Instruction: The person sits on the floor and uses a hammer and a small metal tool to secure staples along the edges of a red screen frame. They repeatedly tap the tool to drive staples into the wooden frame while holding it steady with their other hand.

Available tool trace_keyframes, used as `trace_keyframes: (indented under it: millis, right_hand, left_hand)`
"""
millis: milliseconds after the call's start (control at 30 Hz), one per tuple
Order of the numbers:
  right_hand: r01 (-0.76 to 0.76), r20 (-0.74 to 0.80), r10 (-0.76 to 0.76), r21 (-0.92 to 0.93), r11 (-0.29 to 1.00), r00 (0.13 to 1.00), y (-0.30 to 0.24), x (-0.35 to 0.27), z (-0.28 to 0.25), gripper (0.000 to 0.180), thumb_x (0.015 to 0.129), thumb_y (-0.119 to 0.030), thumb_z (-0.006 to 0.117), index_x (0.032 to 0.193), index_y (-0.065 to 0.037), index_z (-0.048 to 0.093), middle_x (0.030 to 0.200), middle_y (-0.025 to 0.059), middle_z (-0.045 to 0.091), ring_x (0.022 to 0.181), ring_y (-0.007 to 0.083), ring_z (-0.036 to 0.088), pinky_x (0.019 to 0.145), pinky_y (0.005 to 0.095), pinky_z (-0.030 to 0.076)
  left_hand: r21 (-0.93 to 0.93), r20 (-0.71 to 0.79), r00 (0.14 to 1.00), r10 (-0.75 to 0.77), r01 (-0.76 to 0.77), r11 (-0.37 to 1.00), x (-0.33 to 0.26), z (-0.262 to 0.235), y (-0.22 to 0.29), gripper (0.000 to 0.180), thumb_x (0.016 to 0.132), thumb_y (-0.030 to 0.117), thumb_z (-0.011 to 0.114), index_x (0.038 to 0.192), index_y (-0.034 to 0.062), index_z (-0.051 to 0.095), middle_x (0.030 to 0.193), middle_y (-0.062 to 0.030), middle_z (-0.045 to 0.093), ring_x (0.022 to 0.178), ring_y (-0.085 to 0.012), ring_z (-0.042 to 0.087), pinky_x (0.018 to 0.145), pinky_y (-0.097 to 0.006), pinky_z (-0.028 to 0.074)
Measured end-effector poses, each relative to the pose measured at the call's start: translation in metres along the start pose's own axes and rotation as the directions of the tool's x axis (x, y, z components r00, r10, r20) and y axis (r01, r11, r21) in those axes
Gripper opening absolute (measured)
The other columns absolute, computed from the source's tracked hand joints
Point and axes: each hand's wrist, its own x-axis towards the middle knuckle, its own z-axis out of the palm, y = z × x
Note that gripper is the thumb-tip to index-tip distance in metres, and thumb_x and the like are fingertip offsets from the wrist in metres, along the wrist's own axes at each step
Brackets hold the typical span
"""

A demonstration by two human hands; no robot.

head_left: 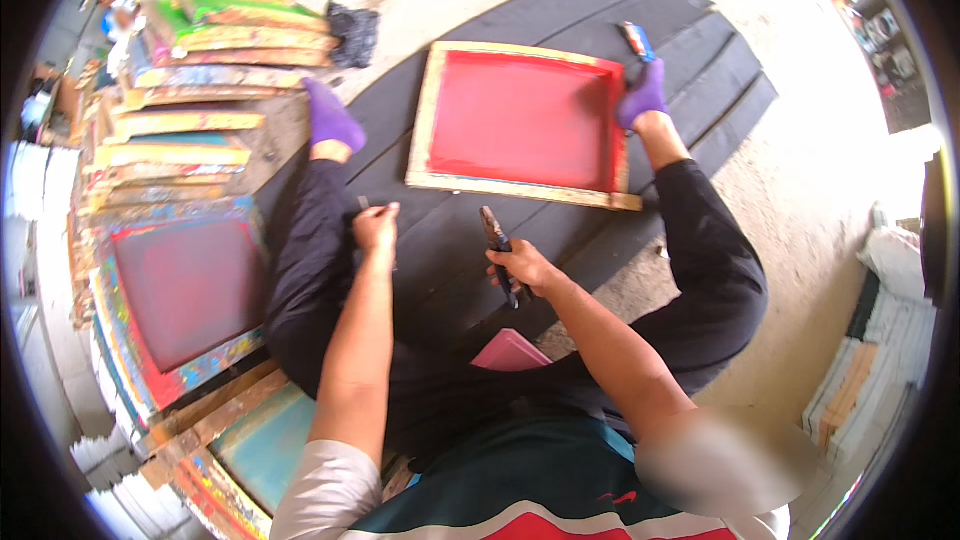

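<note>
My right hand (522,267) is closed around a pair of pliers (491,230) with rusty jaws and dark handles; the jaws point away from me. My left hand (376,228) is closed on a thin, rod-like thing (362,203), of which only a short end shows. Beyond both hands lies a wooden screen-printing frame (425,115) with red mesh (525,120). It rests between my feet on dark boards, and neither hand touches it.
Several paint-stained frames (190,285) are stacked at my left. A pink flat piece (510,350) lies close to my lap. A small blue and white tube-like thing (636,41) is by my right foot, and a black crumpled bag (352,34) is beyond my left foot.
</note>
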Motion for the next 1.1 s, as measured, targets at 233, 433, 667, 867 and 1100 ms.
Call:
trace_keyframes:
  millis: [233, 433, 667, 867, 1100]
  right_hand:
    - [-0.101, -0.191, 0.112, 0.069, 0.993, 0.975, 0.024, -0.036, -0.087, 0.034, 0.099, -0.036, 0.068, 0.103, -0.003, 0.062, 0.089, 0.0072, 0.07, 0.076, 0.0185, 0.07, 0.055, 0.0391, 0.049]
    - [-0.185, -0.282, 0.207, 0.104, 0.977, 0.937, 0.038, -0.056, -0.129, 0.031, 0.1, -0.035, 0.067, 0.105, -0.005, 0.061, 0.088, 0.0073, 0.069, 0.074, 0.0206, 0.068, 0.059, 0.0439, 0.05]
    - [-0.191, -0.36, 0.214, 0.098, 0.977, 0.908, 0.054, -0.043, -0.146, 0.028, 0.1, -0.032, 0.067, 0.103, -0.005, 0.059, 0.078, 0.0071, 0.065, 0.065, 0.0219, 0.065, 0.052, 0.0465, 0.047]
    - [-0.286, -0.526, 0.163, -0.161, 0.944, 0.835, 0.053, -0.035, -0.148, 0.044, 0.094, -0.033, 0.071, 0.101, 0.01, 0.068, 0.099, 0.0256, 0.072, 0.097, 0.0381, 0.072, 0.084, 0.0475, 0.054]
    - [-0.354, -0.605, 0.036, -0.416, 0.838, 0.796, 0.018, -0.061, -0.136, 0.049, 0.095, -0.032, 0.067, 0.119, 0.01, 0.068, 0.125, 0.0333, 0.066, 0.123, 0.045, 0.062, 0.104, 0.0485, 0.051]
  left_hand:
    - [0.39, -0.061, 0.998, -0.034, 0.055, 0.919, -0.017, 0.007, 0.053, 0.041, 0.087, 0.046, 0.079, 0.092, 0.0057, 0.078, 0.09, -0.0149, 0.078, 0.084, -0.035, 0.074, 0.075, -0.047, 0.055]
    - [0.306, 0.065, 0.98, 0.187, -0.198, 0.931, -0.072, 0.036, 0.077, 0.034, 0.088, 0.04, 0.077, 0.089, 0.0065, 0.077, 0.087, -0.0138, 0.075, 0.082, -0.0354, 0.072, 0.071, -0.048, 0.053]
    - [0.264, 0.189, 0.915, 0.356, -0.397, 0.879, -0.133, 0.079, 0.104, 0.027, 0.087, 0.032, 0.08, 0.088, 0.0051, 0.076, 0.086, -0.011, 0.07, 0.083, -0.0311, 0.07, 0.075, -0.045, 0.053]
    - [0.313, 0.281, 0.909, 0.308, -0.39, 0.866, -0.144, 0.087, 0.108, 0.028, 0.09, 0.036, 0.076, 0.094, 0.0079, 0.076, 0.095, -0.0105, 0.07, 0.091, -0.0327, 0.07, 0.079, -0.047, 0.054]
    - [0.347, 0.305, 0.905, 0.295, -0.394, 0.851, -0.147, 0.082, 0.099, 0.028, 0.09, 0.035, 0.075, 0.096, 0.0077, 0.077, 0.097, -0.0108, 0.07, 0.092, -0.0334, 0.07, 0.081, -0.047, 0.054]
